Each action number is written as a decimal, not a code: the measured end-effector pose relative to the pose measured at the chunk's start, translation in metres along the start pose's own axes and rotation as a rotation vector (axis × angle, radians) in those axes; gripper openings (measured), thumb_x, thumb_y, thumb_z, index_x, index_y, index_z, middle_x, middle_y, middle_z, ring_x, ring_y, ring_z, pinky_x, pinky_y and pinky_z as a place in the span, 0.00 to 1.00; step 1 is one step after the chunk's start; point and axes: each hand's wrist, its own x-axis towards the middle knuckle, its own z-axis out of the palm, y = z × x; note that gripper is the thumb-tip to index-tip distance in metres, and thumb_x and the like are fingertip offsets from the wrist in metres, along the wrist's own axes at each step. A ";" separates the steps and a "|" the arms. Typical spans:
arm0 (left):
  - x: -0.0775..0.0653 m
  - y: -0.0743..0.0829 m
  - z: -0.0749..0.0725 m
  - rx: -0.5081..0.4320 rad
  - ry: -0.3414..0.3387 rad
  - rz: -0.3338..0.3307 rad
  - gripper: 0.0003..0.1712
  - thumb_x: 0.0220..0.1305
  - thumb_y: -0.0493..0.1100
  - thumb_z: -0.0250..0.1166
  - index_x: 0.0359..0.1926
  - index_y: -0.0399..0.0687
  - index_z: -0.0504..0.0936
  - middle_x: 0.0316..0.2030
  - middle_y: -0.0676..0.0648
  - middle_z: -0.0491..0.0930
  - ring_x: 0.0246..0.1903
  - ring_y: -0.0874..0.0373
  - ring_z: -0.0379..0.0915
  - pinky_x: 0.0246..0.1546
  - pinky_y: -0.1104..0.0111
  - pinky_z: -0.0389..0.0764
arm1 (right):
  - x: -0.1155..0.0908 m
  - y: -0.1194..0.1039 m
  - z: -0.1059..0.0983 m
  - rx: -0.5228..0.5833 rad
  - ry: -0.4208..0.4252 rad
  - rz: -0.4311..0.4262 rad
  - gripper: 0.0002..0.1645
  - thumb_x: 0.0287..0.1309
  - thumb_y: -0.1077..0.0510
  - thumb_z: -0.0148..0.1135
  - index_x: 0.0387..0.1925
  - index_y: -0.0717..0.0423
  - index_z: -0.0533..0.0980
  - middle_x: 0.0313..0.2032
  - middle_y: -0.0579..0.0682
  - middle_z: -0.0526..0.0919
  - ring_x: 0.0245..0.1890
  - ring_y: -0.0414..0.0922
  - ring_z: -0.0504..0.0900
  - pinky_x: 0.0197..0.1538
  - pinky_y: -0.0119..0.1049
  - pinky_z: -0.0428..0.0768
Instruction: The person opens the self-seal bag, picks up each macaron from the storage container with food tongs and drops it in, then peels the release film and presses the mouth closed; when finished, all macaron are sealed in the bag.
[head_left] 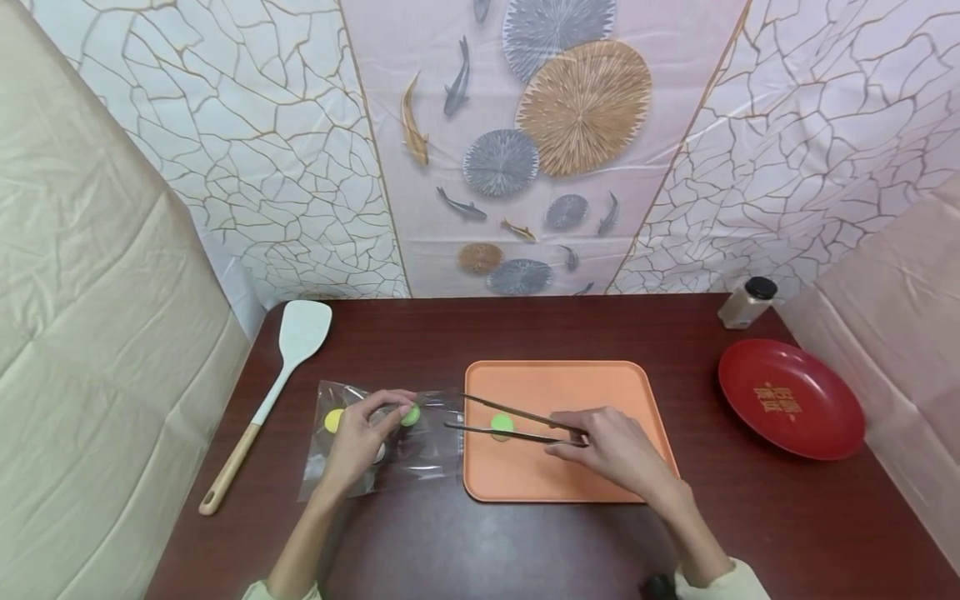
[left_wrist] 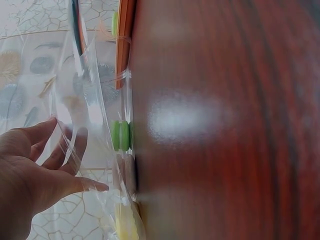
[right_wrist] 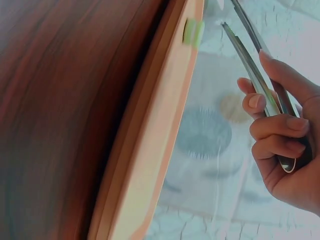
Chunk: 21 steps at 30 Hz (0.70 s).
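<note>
So the right hand [head_left: 615,442] has its grip wrapped round some metal tongs [head_left: 540,437], arms spread apart with nothing between the tips, which point off toward about 9 o'clock. Right wrist view shows those tips well clear of the tray macaron [head_left: 502,423], a green one sitting at the 9 o'clock end of the orange tray [head_left: 570,479]. Left hand's [head_left: 363,429] grip is narrow, thumb and finger pinching the film of a clear bag [head_left: 427,458] lying on the worktop [head_left: 480,550] at the tray's 9 o'clock. Inside that bag: a yellow macaron [head_left: 333,421] around 10 o'clock, a green macaron [head_left: 410,414] nearer 1 o'clock right by the fingertips, plus a pale one [head_left: 380,454] mostly hidden under the hand. Other stuff: a spatula [head_left: 274,392] past the bag at 9 to 10 o'clock, a red plate [head_left: 795,396] at the tray's 3 o'clock, and a black-capped jar [head_left: 745,306] around 2 o'clock.
</note>
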 end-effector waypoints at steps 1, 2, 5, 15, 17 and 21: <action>0.000 0.000 0.000 0.003 0.002 0.006 0.06 0.75 0.35 0.71 0.46 0.36 0.90 0.55 0.43 0.91 0.66 0.45 0.83 0.62 0.64 0.81 | -0.004 0.003 -0.003 -0.008 0.006 0.005 0.21 0.63 0.48 0.81 0.55 0.50 0.90 0.22 0.32 0.76 0.22 0.31 0.66 0.25 0.30 0.64; 0.000 0.000 0.000 0.006 0.004 0.012 0.06 0.75 0.36 0.71 0.46 0.36 0.90 0.55 0.44 0.92 0.66 0.45 0.83 0.63 0.62 0.81 | -0.007 0.006 -0.006 -0.018 0.011 0.012 0.21 0.63 0.48 0.81 0.55 0.50 0.90 0.22 0.32 0.76 0.22 0.32 0.66 0.25 0.30 0.64; 0.001 -0.001 0.000 0.010 0.005 0.027 0.05 0.75 0.36 0.72 0.45 0.37 0.90 0.54 0.44 0.92 0.64 0.46 0.84 0.66 0.58 0.80 | -0.016 0.014 -0.012 -0.050 0.031 0.023 0.20 0.62 0.47 0.82 0.53 0.49 0.90 0.22 0.32 0.74 0.23 0.32 0.66 0.26 0.31 0.65; 0.000 0.000 0.000 0.005 0.003 0.007 0.05 0.75 0.36 0.72 0.45 0.39 0.91 0.54 0.44 0.92 0.65 0.45 0.84 0.65 0.57 0.79 | -0.036 0.028 -0.020 -0.092 0.016 0.078 0.16 0.60 0.45 0.83 0.47 0.42 0.89 0.22 0.32 0.73 0.24 0.31 0.68 0.28 0.34 0.68; 0.000 0.000 0.000 0.005 0.003 0.005 0.05 0.75 0.36 0.72 0.45 0.39 0.91 0.54 0.44 0.92 0.65 0.46 0.84 0.65 0.57 0.79 | -0.039 0.030 -0.019 -0.090 0.010 0.079 0.15 0.61 0.44 0.82 0.46 0.41 0.88 0.23 0.31 0.73 0.24 0.30 0.68 0.28 0.34 0.68; 0.000 0.000 0.000 0.009 0.001 0.008 0.05 0.75 0.37 0.72 0.46 0.38 0.91 0.54 0.43 0.92 0.65 0.45 0.84 0.65 0.56 0.79 | -0.041 0.034 -0.018 -0.083 -0.010 0.086 0.15 0.61 0.45 0.82 0.46 0.41 0.89 0.23 0.31 0.73 0.25 0.30 0.69 0.29 0.34 0.68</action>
